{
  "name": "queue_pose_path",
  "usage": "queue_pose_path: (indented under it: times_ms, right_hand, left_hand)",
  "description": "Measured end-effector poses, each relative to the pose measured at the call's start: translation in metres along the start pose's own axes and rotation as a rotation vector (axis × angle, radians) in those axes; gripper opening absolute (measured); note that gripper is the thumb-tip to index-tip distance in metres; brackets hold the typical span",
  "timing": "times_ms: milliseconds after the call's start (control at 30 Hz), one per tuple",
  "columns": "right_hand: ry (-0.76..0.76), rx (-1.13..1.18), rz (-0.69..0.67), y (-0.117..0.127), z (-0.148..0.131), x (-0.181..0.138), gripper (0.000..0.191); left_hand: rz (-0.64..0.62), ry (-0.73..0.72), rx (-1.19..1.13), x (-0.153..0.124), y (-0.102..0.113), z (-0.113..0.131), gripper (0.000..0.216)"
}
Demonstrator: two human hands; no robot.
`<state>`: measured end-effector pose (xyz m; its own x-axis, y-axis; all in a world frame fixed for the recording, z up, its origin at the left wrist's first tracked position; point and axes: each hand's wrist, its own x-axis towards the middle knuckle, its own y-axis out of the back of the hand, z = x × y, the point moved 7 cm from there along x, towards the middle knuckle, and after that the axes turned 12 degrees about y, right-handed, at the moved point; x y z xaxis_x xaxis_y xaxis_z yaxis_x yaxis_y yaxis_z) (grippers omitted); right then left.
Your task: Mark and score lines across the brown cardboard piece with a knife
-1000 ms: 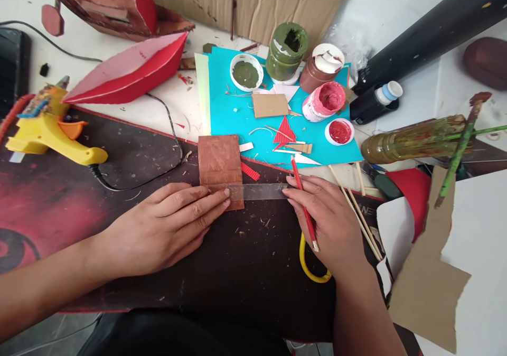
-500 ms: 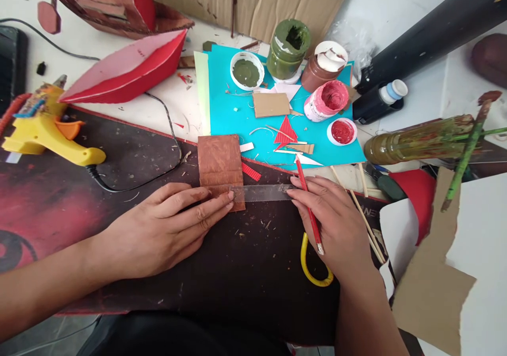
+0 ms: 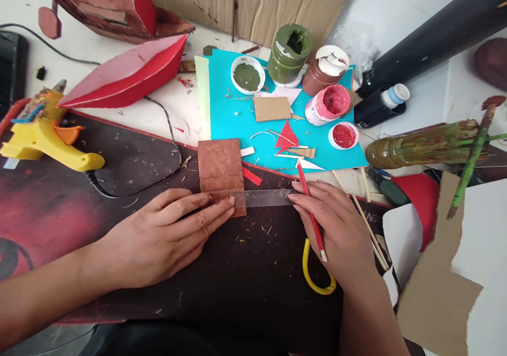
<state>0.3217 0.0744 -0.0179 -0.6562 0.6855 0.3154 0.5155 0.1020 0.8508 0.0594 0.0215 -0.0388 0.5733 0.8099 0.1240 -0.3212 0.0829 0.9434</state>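
Note:
A clear ruler (image 3: pixel 263 198) lies across the lower part of a brown-painted cardboard piece (image 3: pixel 220 166) and reaches to the right over the dark mat. My left hand (image 3: pixel 170 234) has its fingers close together, the tips pinning the ruler's left end against the cardboard. At the ruler's other end, the thumb and fingertips of my right hand (image 3: pixel 336 224) grip its edge. A red pencil (image 3: pixel 310 208) is tucked between the fingers of that same hand, its point toward the blue sheet and its eraser toward me. Beneath the right palm shows a yellow loop handle (image 3: pixel 306 271), partly hidden.
A blue sheet (image 3: pixel 225 118) bears a green paint jar (image 3: pixel 289 55), a pink one (image 3: pixel 328 104), lids and scraps. A yellow glue gun (image 3: pixel 59 144) with its cord lies left, near a red paper boat (image 3: pixel 130 76). Brushes (image 3: pixel 439 140) and torn cardboard (image 3: pixel 439 298) are at right.
The whole view has shifted slightly, so things sit a little lower in the picture. Both hands, the ruler and the pencil keep their places on the cardboard and mat.

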Motion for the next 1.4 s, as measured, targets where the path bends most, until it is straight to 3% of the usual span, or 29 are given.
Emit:
queue_pose_path:
  times_ms: [767, 933, 1100, 1167, 1300, 1400]
  right_hand:
    - [0.092, -0.042, -0.001, 0.002, -0.016, -0.003, 0.04]
    - [0.104, -0.056, 0.005, 0.005, -0.016, -0.004, 0.034]
    - [0.066, -0.03, 0.113, 0.014, -0.013, -0.002, 0.026]
    - [0.047, -0.01, 0.16, 0.017, -0.012, -0.001, 0.023]
    - [0.025, 0.042, 0.234, 0.02, -0.012, -0.001, 0.023]
    - [-0.012, 0.079, 0.273, 0.021, -0.01, -0.001, 0.02]
  left_hand:
    - [0.1, 0.0, 0.046, -0.014, -0.001, -0.005, 0.064]
    - [0.193, -0.028, 0.016, -0.009, 0.014, -0.006, 0.069]
    - [0.253, 0.094, -0.054, 0.008, 0.038, -0.028, 0.08]
    - [0.096, 0.079, -0.027, 0.024, 0.034, -0.036, 0.086]
    - [-0.161, -0.087, 0.02, 0.049, 0.02, -0.045, 0.103]
    - [-0.258, -0.162, 0.014, 0.059, 0.013, -0.05, 0.108]
